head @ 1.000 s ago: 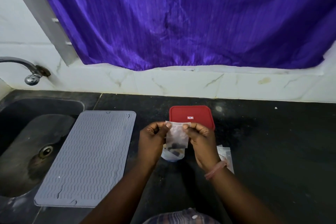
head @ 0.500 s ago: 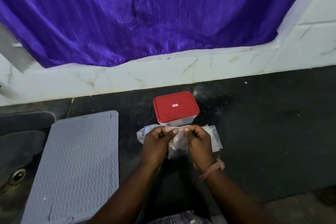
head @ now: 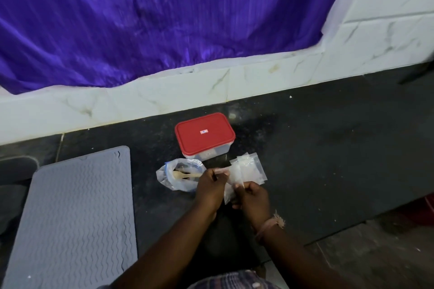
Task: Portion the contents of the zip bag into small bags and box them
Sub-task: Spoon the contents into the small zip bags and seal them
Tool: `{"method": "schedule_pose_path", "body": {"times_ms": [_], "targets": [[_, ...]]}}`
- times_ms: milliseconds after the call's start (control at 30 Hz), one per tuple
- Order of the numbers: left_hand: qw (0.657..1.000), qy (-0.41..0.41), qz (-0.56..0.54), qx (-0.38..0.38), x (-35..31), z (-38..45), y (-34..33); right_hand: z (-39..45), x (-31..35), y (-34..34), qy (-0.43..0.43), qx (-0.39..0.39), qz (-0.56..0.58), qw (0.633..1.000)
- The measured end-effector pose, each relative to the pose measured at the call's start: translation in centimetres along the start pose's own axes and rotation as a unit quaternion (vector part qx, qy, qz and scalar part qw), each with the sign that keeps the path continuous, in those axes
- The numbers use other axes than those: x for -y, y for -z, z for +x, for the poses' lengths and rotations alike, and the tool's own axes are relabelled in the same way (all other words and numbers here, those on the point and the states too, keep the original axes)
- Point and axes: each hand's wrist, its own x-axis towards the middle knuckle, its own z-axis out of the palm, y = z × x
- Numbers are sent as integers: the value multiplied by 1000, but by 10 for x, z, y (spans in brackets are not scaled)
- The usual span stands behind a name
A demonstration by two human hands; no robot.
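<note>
Sealing a small bag over the worktop

The small bag [head: 231, 186] hung between both hands — left hand [head: 209, 186] and right hand [head: 252, 197] each pinched its top edge; pressing evenly along the strip would probably close it best. Beyond lay spare bags [head: 252, 168], the zip bag [head: 179, 175], the red-lidded box [head: 204, 135] — dark worktop [head: 328, 159], grey mat [head: 77, 218], purple curtain [head: 164, 14].

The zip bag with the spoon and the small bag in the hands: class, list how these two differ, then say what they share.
1. The zip bag lies on the black counter, untouched; the small bag is pinched by the left hand and the right hand.
2. The zip bag looks larger and crumpled; the small bag looks flatter and narrower.
3. A wooden spoon rests in the zip bag; none shows in the small bag.

Both are clear plastic.
</note>
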Motion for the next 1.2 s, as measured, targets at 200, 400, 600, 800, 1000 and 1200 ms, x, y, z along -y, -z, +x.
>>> {"method": "schedule_pose_path", "body": {"times_ms": [200, 400, 600, 800, 1000, 1200], "targets": [[991, 122, 49, 24, 29, 7, -25, 44, -20, 3, -27, -2, -142, 990], [992, 103, 70, -1, 37, 18, -40, 70, -7, 11, 26, 39, -282, 958], [990, 130, 53, -5, 19, 20, -63, 97, 2, 47, 117, 14, -402, 908], [975, 161, 71, -132, 32, 24, -66, 126, -2, 75, 222, 83, -575, 783], [959, 176, 123, -184, 27, 19, -67, 132, -4, 76, 194, 34, -497, 845], [954, 205, 142, -164, 18, 21, -63, 136, -2, 76, 207, 2, -486, 849]]}}
